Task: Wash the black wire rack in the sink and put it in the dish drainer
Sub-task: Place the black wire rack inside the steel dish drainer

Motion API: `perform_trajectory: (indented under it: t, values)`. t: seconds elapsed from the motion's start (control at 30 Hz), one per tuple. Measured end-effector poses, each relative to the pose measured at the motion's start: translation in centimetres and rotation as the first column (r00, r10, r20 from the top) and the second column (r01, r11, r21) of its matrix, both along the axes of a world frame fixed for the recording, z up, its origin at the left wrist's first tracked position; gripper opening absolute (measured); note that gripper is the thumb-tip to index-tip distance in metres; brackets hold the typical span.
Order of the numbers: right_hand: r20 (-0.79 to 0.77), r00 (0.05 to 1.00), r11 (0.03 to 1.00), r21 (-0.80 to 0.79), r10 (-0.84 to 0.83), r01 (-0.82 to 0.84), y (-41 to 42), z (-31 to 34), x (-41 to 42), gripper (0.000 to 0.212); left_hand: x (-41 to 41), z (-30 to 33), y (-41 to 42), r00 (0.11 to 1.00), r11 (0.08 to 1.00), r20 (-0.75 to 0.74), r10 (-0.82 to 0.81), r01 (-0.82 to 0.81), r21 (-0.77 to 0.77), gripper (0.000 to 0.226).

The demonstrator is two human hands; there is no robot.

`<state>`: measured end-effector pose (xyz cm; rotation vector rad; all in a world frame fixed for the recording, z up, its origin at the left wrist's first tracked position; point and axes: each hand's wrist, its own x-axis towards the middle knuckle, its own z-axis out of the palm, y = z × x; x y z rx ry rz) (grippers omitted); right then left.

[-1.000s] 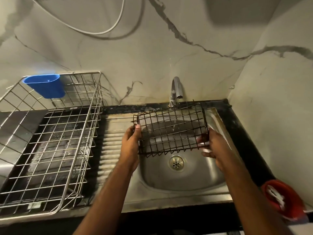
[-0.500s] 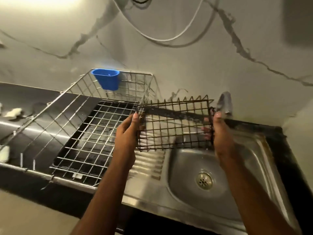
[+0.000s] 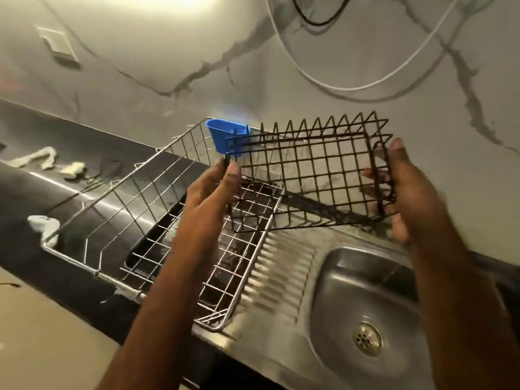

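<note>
A person's two bare arms reach up from the bottom of the frame, holding a black wire rack [image 3: 309, 175] in the air at centre right. The left hand [image 3: 213, 190] grasps the rack's left end, thumb pressed against the corner wire. The right hand [image 3: 405, 187] grasps the right end, fingers curled around the side wires. Holding both ends likely keeps the wide, open grid level and steady while it is carried.

The rack is tilted, its row of pointed prongs standing up along the far edge, toward the marbled wall. It hangs clear of everything below, partly above the ridged draining surface and partly above the right edge of the dish drainer [image 3: 118, 198].

The drainer, a silver wire basket, sits at centre left on the dark counter, just beside the sink. A blue plastic cup [image 3: 218, 137] hangs on its far rim, probably for cutlery. The drainer appears to hold no dishes.

The steel sink [image 3: 351, 271] fills the lower right, its round drain [image 3: 366, 338] visible. The rack is out of the basin, which suggests the washing is finished and it is bound for the drainer.

White cloth scraps [image 3: 42, 161] lie on the counter at the left edge. A white cable [image 3: 351, 87] loops across the wall at upper right.

The picture is slightly blurred.
</note>
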<state>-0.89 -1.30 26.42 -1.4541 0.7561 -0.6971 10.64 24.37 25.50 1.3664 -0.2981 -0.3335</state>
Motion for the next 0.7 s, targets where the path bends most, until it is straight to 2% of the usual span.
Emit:
perform_trajectory:
  t: [0.13,0.27,0.37,0.43,0.57,0.7]
  values:
    - [0.020,0.999,0.999,0.002,0.050,-0.050,2.4,0.0,2.9,0.050,2.4,0.3,1.9,1.000,0.999,0.002,-0.005,0.005,0.041,0.091]
    - [-0.065,0.989,0.990,-0.032,0.133,-0.136,4.4,0.3,6.4,0.053,5.1,0.4,4.2,1.000,0.994,0.013,-0.017,0.015,0.112,0.070]
    - [-0.176,0.946,0.947,-0.126,0.271,-0.295,5.7,0.9,10.5,0.051,7.0,0.6,5.9,0.992,0.991,-0.113,0.057,-0.043,0.123,0.058]
    - [-0.240,0.912,0.917,-0.146,0.332,-0.372,6.7,0.7,13.6,0.056,7.9,0.5,7.2,0.976,0.986,-0.196,0.096,-0.066,0.155,0.064]
    - [-0.355,0.832,0.869,-0.096,0.426,-0.485,7.8,-0.8,18.7,0.061,8.9,-0.5,9.1,0.945,0.981,-0.312,0.097,-0.039,0.188,0.082]
    - [-0.483,0.738,0.829,-0.041,0.471,-0.557,7.2,-2.9,21.7,0.053,9.6,-2.4,9.7,0.909,0.981,-0.414,0.046,0.037,0.190,0.074]
